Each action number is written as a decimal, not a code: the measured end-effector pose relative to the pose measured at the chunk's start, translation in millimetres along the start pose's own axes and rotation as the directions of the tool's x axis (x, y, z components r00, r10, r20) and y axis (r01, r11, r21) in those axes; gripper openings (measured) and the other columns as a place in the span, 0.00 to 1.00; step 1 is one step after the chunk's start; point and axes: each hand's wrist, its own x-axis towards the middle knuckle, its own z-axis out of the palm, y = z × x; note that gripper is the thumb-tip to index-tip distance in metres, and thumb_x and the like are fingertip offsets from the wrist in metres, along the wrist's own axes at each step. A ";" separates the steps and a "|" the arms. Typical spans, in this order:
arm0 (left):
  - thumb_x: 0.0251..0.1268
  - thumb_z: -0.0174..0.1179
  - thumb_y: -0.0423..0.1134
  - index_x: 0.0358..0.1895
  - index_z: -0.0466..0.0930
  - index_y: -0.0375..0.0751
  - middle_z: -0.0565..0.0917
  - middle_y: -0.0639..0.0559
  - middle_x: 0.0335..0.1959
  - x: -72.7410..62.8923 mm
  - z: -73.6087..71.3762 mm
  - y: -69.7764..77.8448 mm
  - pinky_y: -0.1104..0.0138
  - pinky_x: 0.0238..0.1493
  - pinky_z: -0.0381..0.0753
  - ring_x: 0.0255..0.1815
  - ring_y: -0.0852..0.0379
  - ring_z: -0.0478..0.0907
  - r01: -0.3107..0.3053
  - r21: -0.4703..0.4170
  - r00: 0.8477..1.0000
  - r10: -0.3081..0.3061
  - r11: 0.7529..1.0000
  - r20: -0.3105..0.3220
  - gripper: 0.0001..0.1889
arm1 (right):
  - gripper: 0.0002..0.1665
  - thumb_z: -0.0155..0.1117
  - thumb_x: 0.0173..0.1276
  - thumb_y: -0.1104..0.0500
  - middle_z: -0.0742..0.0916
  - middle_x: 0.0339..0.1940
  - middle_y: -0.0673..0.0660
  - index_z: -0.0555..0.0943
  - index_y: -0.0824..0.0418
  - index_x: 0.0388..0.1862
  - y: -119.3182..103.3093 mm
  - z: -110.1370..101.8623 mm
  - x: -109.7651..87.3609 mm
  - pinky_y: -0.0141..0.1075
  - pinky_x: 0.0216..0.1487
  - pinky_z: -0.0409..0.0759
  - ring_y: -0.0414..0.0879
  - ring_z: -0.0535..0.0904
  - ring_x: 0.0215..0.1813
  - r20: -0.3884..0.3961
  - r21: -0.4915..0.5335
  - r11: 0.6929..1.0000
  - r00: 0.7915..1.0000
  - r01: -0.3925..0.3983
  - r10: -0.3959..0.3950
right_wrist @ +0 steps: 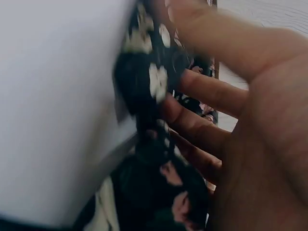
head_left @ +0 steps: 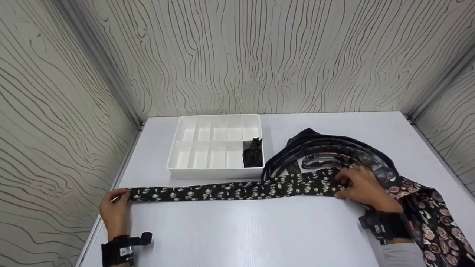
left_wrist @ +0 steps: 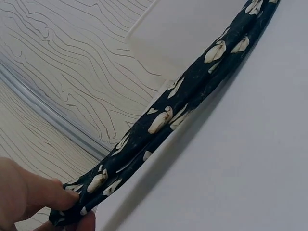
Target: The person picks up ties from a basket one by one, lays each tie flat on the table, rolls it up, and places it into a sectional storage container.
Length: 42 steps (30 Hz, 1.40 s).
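Readable marks: on black left-wrist camera strap [head_left: 110,255], small white label [head_left: 126,251] with one character, 5 or S, can't tell which. On black right-wrist camera strap [head_left: 396,224], pale print [head_left: 379,228] too small to read.

Stretched sideways over smooth white tabletop [head_left: 237,230]: long flat black fabric strip with cream floral print [head_left: 222,191], just in front of white plastic tray with two rows of five compartments [head_left: 217,172]. Pinched at its narrow end between thumb and fingers of left hand [head_left: 115,213]; gripped along its wider part between thumb and fingers of right hand [head_left: 365,187].

In tray's front right compartment, rolled black fabric coil [head_left: 252,157]. Right of tray, arched heap of dark fabric strips [head_left: 319,142]; farther right, black fabric with pink rose print [head_left: 439,222], beside light grey sleeve [head_left: 402,254].

Behind and at both sides, cream panels with dark wood-grain lines [head_left: 237,55], grey metal posts [head_left: 100,63] at corners.

Only in left wrist view: lengthwise fold in strip, shadow [left_wrist: 149,185] on tabletop alongside. Only in right wrist view: several separate fingertips [right_wrist: 172,109] against fabric, partly blurred.
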 end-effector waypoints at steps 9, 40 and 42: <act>0.78 0.58 0.33 0.57 0.80 0.30 0.80 0.40 0.61 -1.7 -9.6 -3.3 0.78 0.42 0.71 0.46 0.64 0.72 0.010 0.050 1.000 -0.009 0.999 -0.007 0.12 | 0.15 0.82 0.60 0.46 0.86 0.36 0.50 0.86 0.51 0.38 2.7 2.2 -6.1 0.53 0.54 0.67 0.50 0.72 0.47 -0.010 -0.023 0.999 1.000 0.022 -0.022; 0.76 0.62 0.36 0.72 0.70 0.32 0.74 0.35 0.68 -9.3 4.8 5.1 0.79 0.46 0.74 0.56 0.54 0.74 0.082 0.050 0.976 -0.091 0.995 0.199 0.26 | 0.30 0.64 0.77 0.54 0.82 0.57 0.82 0.72 0.74 0.66 -6.3 -37.5 -28.2 0.57 0.46 0.81 0.64 0.82 0.43 -0.037 0.158 0.963 0.973 -0.220 0.229; 0.75 0.63 0.37 0.71 0.71 0.32 0.76 0.34 0.66 -13.2 10.4 7.6 0.73 0.50 0.74 0.55 0.53 0.76 0.059 0.101 0.965 -0.083 0.993 0.250 0.26 | 0.30 0.63 0.77 0.54 0.81 0.60 0.83 0.72 0.74 0.67 1.8 -44.5 -39.2 0.60 0.49 0.80 0.71 0.81 0.49 -0.041 0.158 0.955 0.965 -0.251 0.261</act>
